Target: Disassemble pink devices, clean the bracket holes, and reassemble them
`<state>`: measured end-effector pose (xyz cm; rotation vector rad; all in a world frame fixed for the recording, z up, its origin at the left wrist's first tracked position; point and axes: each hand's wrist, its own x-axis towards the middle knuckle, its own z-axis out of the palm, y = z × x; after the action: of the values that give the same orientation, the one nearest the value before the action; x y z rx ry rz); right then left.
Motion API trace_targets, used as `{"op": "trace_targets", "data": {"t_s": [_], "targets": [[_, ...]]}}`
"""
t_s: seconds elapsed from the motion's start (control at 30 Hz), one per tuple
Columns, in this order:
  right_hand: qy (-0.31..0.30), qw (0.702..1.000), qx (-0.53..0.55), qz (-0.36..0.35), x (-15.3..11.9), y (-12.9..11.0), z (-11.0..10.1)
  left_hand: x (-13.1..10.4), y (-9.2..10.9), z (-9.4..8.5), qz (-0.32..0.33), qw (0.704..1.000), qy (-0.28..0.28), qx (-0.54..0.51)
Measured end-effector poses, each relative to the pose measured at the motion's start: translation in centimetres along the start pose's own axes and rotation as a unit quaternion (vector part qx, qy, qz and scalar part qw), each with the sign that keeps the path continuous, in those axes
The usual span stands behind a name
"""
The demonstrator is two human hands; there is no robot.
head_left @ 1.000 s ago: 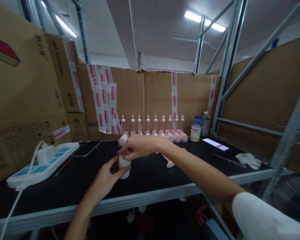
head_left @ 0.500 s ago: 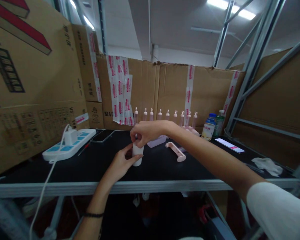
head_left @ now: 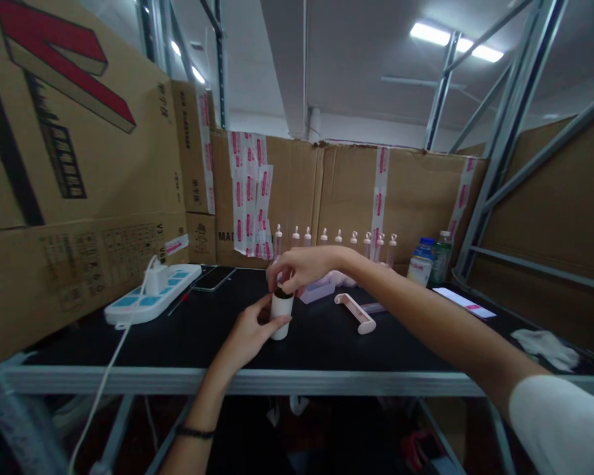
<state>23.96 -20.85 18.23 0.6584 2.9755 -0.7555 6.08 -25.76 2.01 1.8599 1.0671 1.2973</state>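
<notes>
A white cylindrical container [head_left: 280, 323] stands upright on the black tabletop, its dark opening showing at the top. My left hand [head_left: 251, 331] is closed around its lower side, thumb in front. Just above the rim, my right hand [head_left: 301, 269] has its fingers curled and pinched; what they hold, if anything, is hidden. To the right lies a pale pink bracket-shaped part [head_left: 355, 314], with a clear tube [head_left: 373, 307] beside it. Behind my right hand are a pale lilac tray [head_left: 317, 293] and several upright clear tubes with pink looped tops [head_left: 324, 236].
A white power strip [head_left: 151, 300] with a plugged-in charger and a dark phone [head_left: 216, 278] lie on the left. On the right are two bottles [head_left: 420, 264], a lit phone [head_left: 464, 302] and a crumpled white cloth [head_left: 544, 348]. Cardboard walls [head_left: 349, 178] enclose the back.
My right hand has lifted slightly from the container's top, and the dark opening now shows. My left hand keeps its hold. The whole view has shifted a little.
</notes>
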Motion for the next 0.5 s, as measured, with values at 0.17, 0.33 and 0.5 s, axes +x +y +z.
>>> {"op": "trace_targets", "data": {"t_s": [0.17,0.33,0.5], "targets": [[0.196,0.953,0.229,0.001,-1.4,3.0,2.6,-0.2,-0.2,0.0,0.008,1.000,0.013,0.004],[0.363,0.829,0.421,0.067,-2.9,6.9,7.0,-0.4,-0.4,0.0,0.012,0.999,0.019,0.023],[0.337,0.872,0.341,0.100,-2.7,10.3,12.2,-0.4,-0.3,-0.1,0.011,0.999,0.029,0.014]]}}
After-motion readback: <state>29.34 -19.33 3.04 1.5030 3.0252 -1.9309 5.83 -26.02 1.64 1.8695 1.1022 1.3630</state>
